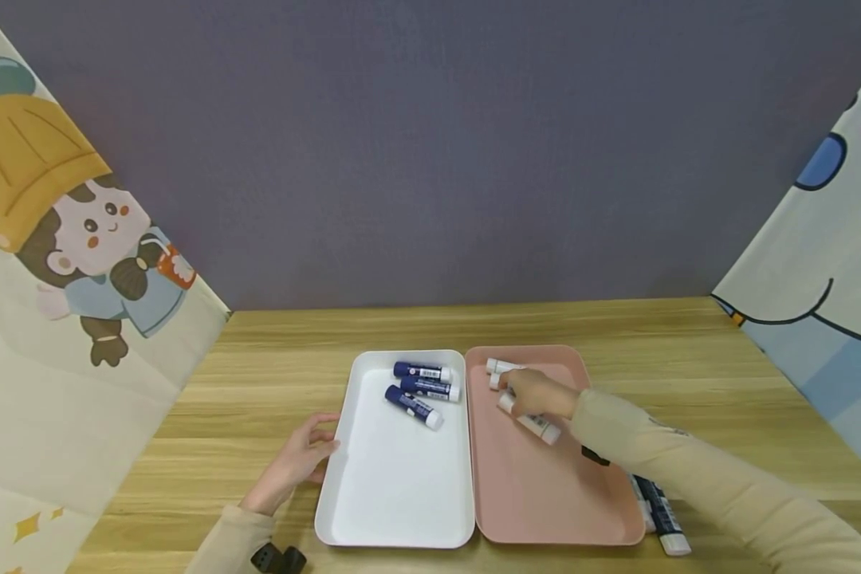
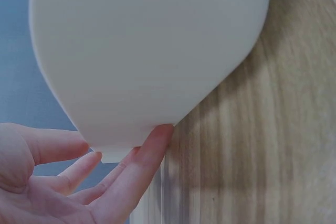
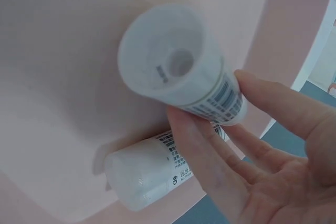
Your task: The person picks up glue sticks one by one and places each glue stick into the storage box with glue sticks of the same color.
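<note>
My right hand (image 1: 538, 392) is over the upper part of the pink tray (image 1: 545, 494). Its thumb and fingers pinch a white glue stick (image 3: 223, 95), whose hollow end faces the right wrist camera. Beneath it another white glue stick (image 3: 149, 169) lies on the tray floor. In the head view, white glue sticks (image 1: 501, 365) show around the fingers, partly covered by the hand. My left hand (image 1: 304, 450) touches the left side of the white tray (image 1: 387, 502) with fairly straight fingers (image 2: 152, 153) at its outer wall.
Three navy glue sticks (image 1: 414, 406) lie in the upper part of the white tray, which stands close beside the pink one. Right of the pink tray, partly behind my forearm, are a navy glue stick (image 1: 662, 514) and a whitish one (image 1: 644, 506) on the wooden table (image 1: 258, 359).
</note>
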Available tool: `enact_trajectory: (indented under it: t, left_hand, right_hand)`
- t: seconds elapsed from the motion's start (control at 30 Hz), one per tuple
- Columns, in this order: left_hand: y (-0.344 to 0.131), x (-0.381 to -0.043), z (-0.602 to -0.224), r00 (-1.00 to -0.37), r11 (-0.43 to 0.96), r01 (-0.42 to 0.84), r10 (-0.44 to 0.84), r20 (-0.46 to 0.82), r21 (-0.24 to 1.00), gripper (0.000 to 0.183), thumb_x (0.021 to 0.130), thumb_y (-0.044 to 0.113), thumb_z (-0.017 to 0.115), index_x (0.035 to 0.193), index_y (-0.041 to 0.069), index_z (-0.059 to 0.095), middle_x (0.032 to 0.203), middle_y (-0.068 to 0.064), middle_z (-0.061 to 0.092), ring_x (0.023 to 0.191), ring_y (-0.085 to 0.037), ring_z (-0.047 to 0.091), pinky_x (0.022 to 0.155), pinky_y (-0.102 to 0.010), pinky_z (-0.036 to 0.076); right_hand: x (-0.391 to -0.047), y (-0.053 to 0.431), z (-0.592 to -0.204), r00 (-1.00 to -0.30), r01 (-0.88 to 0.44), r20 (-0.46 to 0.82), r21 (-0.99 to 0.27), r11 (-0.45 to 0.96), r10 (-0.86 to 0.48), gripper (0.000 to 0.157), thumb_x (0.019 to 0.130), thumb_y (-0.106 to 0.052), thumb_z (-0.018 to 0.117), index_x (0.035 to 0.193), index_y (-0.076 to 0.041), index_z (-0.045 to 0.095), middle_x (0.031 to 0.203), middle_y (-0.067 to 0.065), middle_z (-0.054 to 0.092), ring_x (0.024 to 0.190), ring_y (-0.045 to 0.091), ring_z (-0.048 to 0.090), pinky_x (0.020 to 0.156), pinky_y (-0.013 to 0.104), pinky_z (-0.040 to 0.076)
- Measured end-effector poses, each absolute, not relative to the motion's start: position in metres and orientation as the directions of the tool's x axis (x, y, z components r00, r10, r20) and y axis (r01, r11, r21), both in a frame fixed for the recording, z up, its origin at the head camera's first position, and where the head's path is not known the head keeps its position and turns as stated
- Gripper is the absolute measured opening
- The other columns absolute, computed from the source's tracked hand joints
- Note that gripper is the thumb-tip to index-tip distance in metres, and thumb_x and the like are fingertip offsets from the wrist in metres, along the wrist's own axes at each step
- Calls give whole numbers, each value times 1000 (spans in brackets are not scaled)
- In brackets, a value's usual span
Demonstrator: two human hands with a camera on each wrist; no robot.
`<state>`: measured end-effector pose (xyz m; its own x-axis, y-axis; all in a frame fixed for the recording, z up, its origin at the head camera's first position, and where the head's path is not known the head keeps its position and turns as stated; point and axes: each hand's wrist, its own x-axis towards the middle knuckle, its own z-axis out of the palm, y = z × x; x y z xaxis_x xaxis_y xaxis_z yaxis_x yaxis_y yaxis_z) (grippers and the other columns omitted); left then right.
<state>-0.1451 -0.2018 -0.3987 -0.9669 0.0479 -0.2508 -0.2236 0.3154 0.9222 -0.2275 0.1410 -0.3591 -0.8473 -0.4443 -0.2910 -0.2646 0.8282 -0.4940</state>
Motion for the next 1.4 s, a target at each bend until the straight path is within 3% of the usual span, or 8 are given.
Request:
enact_trajectory:
  t: [0.47,0.77,1.0,1.13,1.4]
  left_hand:
    - [-203,-142,-400,-966,313,-209,82,-245,927,40,88,-3,45,127,-1,35,107,-26,48,76,-23,58,57,-40,54]
    - [-201,-142,-399,-967,313,-223,49,-250,923,39,88,-2,46,125,0,38,106,-23,50,75,-23,58,56,-39,54]
    - [-202,-142,-398,-969,322,-208,63,-240,924,40,88,-3,45,126,-2,36,108,-26,48,78,-24,58,56,-40,54]
    - [-201,-142,-397,-968,321,-208,65,-241,924,40,87,-4,45,126,-2,36,108,-26,49,77,-24,58,56,-40,54]
    - [-201,-144,-398,-967,310,-215,66,-246,926,40,87,-4,45,127,-2,35,108,-27,48,76,-24,58,57,-41,54]
  right_hand:
    - [-224,140,-360,-853,-246,-303,-486,839,-426,43,72,3,66,113,5,52,104,17,56,78,19,53,63,29,48]
    - [-225,144,-358,-863,-309,-228,-468,828,-450,34,72,2,66,106,2,58,107,15,58,79,16,54,66,28,46]
    - [-219,152,-349,-876,-356,-149,-442,823,-459,25,78,-5,62,102,-1,60,87,8,62,60,11,44,57,27,40]
    - [-216,157,-343,-878,-347,-147,-458,818,-455,25,79,-7,62,103,1,60,67,1,54,52,10,37,51,24,33]
    - [-207,171,-326,-854,-408,-89,-498,766,-512,35,78,-6,64,109,6,56,81,7,60,65,12,50,56,26,43]
